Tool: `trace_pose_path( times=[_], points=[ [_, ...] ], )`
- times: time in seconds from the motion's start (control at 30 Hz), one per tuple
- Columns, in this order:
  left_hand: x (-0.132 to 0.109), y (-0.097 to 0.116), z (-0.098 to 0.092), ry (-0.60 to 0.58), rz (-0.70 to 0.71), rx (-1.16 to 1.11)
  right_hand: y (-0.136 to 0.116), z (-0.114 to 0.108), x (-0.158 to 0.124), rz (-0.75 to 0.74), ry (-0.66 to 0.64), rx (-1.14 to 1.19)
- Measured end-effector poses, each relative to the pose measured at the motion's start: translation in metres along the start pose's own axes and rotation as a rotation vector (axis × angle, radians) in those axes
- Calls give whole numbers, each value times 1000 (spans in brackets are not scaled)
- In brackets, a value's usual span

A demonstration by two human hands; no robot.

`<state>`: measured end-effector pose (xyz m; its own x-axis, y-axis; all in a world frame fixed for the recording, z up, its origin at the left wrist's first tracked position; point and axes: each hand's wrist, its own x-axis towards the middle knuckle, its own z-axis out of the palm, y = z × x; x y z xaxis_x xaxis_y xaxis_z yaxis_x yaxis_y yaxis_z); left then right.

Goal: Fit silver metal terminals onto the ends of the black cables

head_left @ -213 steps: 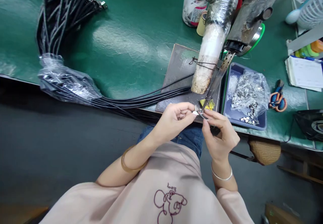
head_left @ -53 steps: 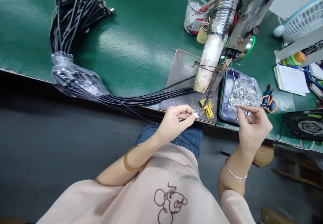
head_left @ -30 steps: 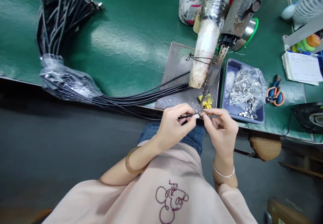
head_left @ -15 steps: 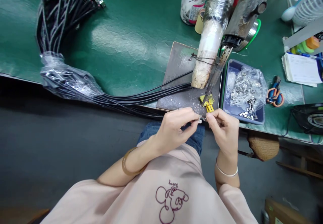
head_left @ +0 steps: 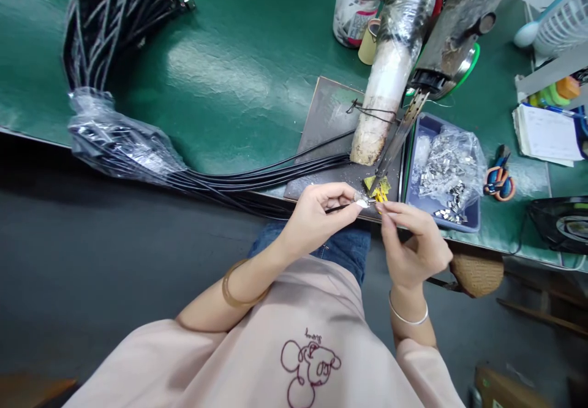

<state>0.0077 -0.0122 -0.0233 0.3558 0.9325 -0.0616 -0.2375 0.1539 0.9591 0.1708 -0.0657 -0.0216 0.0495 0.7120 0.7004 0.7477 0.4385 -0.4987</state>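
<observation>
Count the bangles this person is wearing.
2. An amber bangle circles the left wrist, and a thin silver bangle circles the right wrist. The pink sleeves could hide more higher up the arms.

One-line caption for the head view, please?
Left hand pinches a black cable end, right hand fingertips alongside, near a soldering iron and a blue tray of metal clips.

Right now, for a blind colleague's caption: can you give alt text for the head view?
A person's left hand pinches the end of a black cable while the right hand reaches its tip, near a mounted soldering iron at the edge of a green bench. A blue tray of metal clips sits alongside.
</observation>
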Motion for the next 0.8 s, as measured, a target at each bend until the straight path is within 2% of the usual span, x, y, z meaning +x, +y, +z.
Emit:
trace_pose_path(
  times=[0.1, 0.4, 0.6, 0.8],
  points=[
    [2, 0, 2, 30, 10, 51, 2, 5, 0, -92, -43, -65],
    [4, -2, 3, 73, 23, 124, 8, 14, 2, -1, -63, 4],
    [2, 1, 3, 77, 37, 189, 4, 12, 5, 7, -55, 25],
    [2, 2, 1, 50, 13, 154, 4, 12, -1, 4, -71, 63]
  ],
)
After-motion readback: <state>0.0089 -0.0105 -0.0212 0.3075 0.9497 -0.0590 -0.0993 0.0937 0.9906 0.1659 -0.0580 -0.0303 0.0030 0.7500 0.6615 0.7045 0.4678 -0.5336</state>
